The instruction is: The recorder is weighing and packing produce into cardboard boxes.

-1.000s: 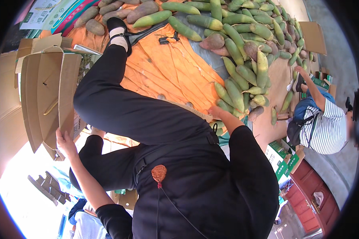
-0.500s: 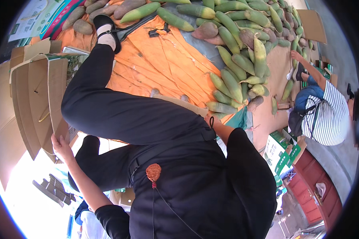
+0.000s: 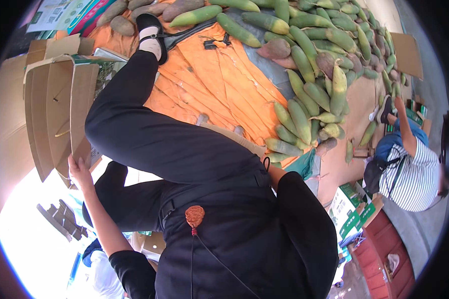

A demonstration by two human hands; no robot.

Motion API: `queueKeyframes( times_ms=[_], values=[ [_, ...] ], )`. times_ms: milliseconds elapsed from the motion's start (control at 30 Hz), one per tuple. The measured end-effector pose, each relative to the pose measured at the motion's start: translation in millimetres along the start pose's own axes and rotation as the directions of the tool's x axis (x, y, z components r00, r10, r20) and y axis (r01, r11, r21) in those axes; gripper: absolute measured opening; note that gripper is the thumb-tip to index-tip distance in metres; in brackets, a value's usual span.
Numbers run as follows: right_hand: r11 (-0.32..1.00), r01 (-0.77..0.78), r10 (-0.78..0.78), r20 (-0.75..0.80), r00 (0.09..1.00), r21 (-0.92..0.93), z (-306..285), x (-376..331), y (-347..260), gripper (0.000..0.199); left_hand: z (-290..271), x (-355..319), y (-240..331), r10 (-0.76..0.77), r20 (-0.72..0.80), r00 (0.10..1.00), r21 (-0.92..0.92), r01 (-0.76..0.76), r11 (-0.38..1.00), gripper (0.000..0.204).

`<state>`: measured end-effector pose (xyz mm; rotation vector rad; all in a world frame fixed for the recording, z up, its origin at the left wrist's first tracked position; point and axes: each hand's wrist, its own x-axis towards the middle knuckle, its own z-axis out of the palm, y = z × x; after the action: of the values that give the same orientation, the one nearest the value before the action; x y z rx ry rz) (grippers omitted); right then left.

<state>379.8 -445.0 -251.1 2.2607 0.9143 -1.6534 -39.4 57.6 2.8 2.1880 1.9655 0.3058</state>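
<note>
My left hand (image 3: pixel 80 172) grips the lower edge of an open brown cardboard box (image 3: pixel 60 109) with upright flaps, at the far left. The fingers are closed around the cardboard rim. My right hand (image 3: pixel 268 163) is down beside my thigh, near the bottom of the green radish pile. Only the wrist and a little of the hand show, with a dark cord at the wrist; its fingers are hidden behind my leg. Nearest to it lies a pale green radish (image 3: pixel 283 147).
A large heap of green and purplish radishes (image 3: pixel 309 89) spreads from top to right over an orange sheet (image 3: pixel 209 74). Another person (image 3: pixel 409 169) in a striped shirt reaches toward the heap's right side. Green-and-white cartons (image 3: pixel 346 209) stand lower right.
The view has shifted, so the radishes and sheet sit farther right. My right hand is now more hidden by my thigh. The left hand keeps its hold. The other person's arm is raised more steeply.
</note>
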Motion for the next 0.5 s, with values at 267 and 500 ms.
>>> queueKeyframes(
  times_ms=[267,500],
  values=[
    [0.948,-0.049,0.071,-0.059,0.996,0.315,30,21,19,0.031,-15,-4,-11,-0.001,-0.014,1.000,0.009,0.001,1.000,0.028],
    [0.839,-0.013,0.069,-0.084,0.994,0.543,15,56,45,0.031,-8,-5,13,-0.027,-0.048,0.998,-0.036,0.025,0.999,0.027]
  ],
)
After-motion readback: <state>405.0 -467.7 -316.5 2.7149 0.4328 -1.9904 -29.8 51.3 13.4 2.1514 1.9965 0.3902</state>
